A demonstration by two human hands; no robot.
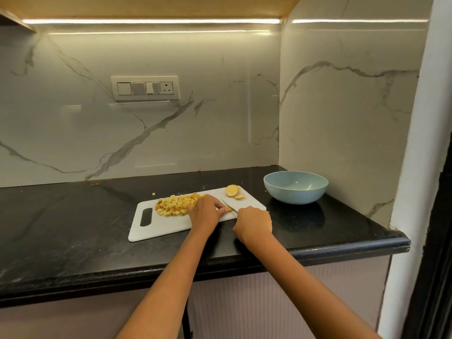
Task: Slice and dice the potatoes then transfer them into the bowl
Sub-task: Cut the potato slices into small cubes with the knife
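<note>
Farthest left on the white cutting board (156, 228), just past its handle slot, sits my pile of diced potato (175, 206), with one stray cube (153, 194) off the board on the black desk (73, 228) behind it. Next comes my left hand (205, 209), fingers curled down over a small potato piece (228, 209) that I pin to the board; the piece pokes out just to the right of my fingertips, and it is too small from here for me to tell its shape for sure. My right hand (254, 222) is closed round the handle of the knife (228, 205), whose blade runs from that fist away to the far left, crossing right beside the pinned piece, so the cut falls between my two hands with the left fingers touching close to the edge. Beyond the blade, at the far right corner of the board, lie a potato half (231, 190) and a slice (239, 196), not yet diced and nearer my right hand. Right of the board, well clear of it, the blue bowl (296, 188) stands with nothing in it, in the corner where the marble-look wall (171, 130) turns. A switch panel (145, 88) hangs on that wall under a strip light (151, 21).
</note>
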